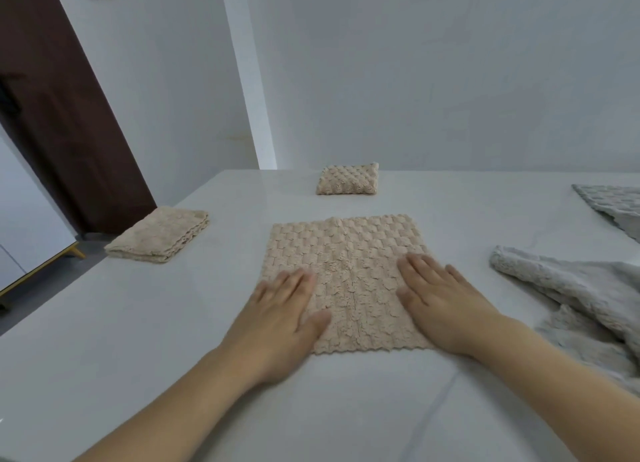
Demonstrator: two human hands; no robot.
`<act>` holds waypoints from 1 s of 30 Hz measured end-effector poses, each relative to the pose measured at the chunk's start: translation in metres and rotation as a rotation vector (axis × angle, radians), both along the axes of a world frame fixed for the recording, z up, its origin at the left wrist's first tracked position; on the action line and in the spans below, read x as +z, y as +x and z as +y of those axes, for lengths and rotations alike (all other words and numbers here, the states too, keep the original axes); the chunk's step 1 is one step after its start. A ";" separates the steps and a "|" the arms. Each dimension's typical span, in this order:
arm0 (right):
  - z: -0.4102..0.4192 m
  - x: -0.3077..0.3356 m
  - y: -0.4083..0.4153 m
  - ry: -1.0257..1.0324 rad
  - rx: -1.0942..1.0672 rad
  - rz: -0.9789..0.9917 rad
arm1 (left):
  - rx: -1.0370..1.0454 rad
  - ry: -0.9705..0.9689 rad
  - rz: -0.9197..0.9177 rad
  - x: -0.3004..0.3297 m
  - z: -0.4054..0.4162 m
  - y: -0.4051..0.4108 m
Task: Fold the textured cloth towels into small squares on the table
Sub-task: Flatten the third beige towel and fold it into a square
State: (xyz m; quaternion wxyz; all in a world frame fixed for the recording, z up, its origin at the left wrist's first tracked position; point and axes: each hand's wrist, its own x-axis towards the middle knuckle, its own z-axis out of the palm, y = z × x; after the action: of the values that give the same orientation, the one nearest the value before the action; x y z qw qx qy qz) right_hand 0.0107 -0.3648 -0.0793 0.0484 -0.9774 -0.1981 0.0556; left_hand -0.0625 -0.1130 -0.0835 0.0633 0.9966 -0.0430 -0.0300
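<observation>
While your left hand [282, 311] and right hand [438, 300] lie flat, grasping nothing, on the soft, limp beige towel [346, 253] at frame centre, pinch its near corners.

Left hand [280, 317] and right hand [440, 302] lie flat on the beige towel [346, 253], covering its near left and right corners. Both forearms run off the bottom edge. Grey towel [581, 295] cut off by the right edge; second grey cloth [613, 205] too, only a corner shows. Door [59, 115] cropped at top and left. Layer count in the folded towel [159, 234] too fine to tell.
</observation>
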 end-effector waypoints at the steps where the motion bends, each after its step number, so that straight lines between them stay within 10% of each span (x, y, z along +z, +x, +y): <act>1: -0.010 0.001 0.001 -0.007 -0.049 0.019 | 0.038 0.004 0.012 0.002 0.009 -0.002; 6: -0.017 0.021 -0.019 -0.006 0.112 -0.247 | -0.059 0.077 -0.059 0.022 0.015 -0.010; 11: 0.003 0.036 -0.036 -0.006 0.427 -0.128 | -0.300 0.002 -0.115 0.035 -0.003 -0.021; 19: 0.004 0.066 -0.030 -0.192 0.229 0.215 | -0.080 0.008 0.274 0.057 -0.006 -0.003; 23: -0.011 0.085 0.002 0.131 0.022 0.463 | -0.012 -0.131 0.394 0.082 0.011 0.006; 30: -0.001 0.061 0.065 0.645 -0.200 0.141 | 0.208 -0.471 -0.139 0.071 0.054 0.065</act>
State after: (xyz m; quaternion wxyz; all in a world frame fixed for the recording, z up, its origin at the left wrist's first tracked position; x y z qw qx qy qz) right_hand 0.0758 -0.3661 -0.0182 0.3737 -0.9201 -0.1049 0.0528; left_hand 0.0029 -0.0588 -0.0123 0.2931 0.9532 0.0497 0.0558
